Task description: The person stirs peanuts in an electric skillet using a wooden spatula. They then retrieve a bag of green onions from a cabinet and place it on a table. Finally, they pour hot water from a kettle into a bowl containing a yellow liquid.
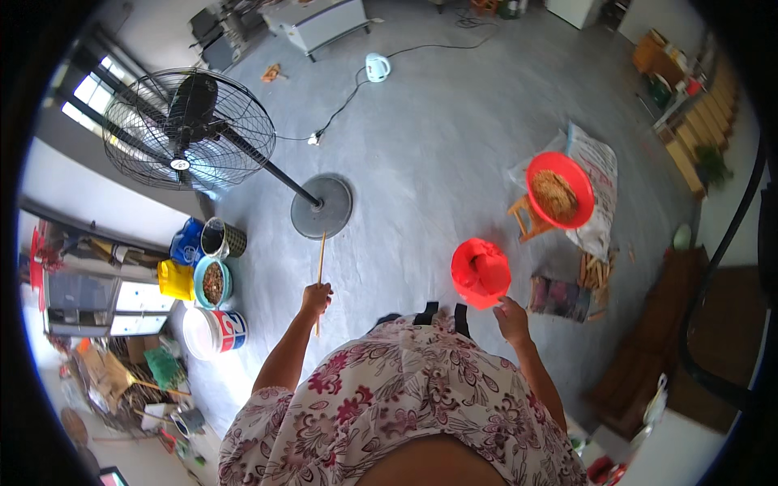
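Note:
My left hand [317, 299] is closed around a thin wooden stick [321, 261]. The stick's far end overlaps the fan's round base in the picture; whether they touch, I cannot tell. At the other side, my right hand [512, 320] grips the near edge of a red plastic bag [480, 270], whose mouth gapes upward. Its contents are not clear. Beyond it, a red basin [588, 200] of brownish loose material [553, 195] rests on a small wooden stool [527, 220].
A black pedestal fan [323, 209] stands ahead left. Its cord and a light-blue electric kettle [377, 67] lie beyond. Buckets, including a white one [200, 334], line the left wall. A white woven sack [598, 176], a patterned cushion [559, 297] and wood pieces [595, 273] are at right.

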Demonstrator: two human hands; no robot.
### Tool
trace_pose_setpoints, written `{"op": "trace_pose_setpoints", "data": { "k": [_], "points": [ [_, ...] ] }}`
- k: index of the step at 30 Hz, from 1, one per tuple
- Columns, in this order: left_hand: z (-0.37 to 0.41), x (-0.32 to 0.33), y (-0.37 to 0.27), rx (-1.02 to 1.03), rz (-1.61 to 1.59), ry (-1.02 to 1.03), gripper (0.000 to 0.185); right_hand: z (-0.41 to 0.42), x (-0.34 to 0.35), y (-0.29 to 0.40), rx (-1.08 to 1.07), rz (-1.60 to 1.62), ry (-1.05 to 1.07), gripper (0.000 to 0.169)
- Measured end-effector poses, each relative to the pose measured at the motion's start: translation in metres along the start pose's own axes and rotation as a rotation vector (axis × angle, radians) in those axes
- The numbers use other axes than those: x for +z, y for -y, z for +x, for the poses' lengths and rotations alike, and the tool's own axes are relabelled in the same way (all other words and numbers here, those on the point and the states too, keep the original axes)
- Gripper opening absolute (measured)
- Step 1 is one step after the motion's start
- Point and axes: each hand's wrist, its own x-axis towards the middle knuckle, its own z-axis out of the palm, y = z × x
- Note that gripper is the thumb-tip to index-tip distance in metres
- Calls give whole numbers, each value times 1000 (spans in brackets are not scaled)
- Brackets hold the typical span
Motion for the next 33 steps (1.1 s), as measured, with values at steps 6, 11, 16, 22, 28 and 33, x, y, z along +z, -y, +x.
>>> {"op": "trace_pose_setpoints", "data": {
  "k": [6, 11, 16, 22, 28, 33],
  "points": [
    [67, 31, 52, -54, 84, -70, 28, 218, -22, 71, -321, -92, 200, 34],
    [137, 67, -60, -49, 218, -84, 29, 361, -19, 70, -228, -37, 234, 36],
    [251, 78, -199, 102, 251, -64, 27, 450, -32, 38, -125, -188, 355, 34],
    [336, 100, -410, 175, 203, -79, 31, 544, -66, -60, 403, 108, 436, 31],
    [431, 113, -482, 447, 334, -237, 22, 703, -62, -130, 375, 203, 508, 25],
    [464, 138, -479, 16, 87, -348, 30, 944, -105, -24, 131, -181, 466, 28]
  ]
}}
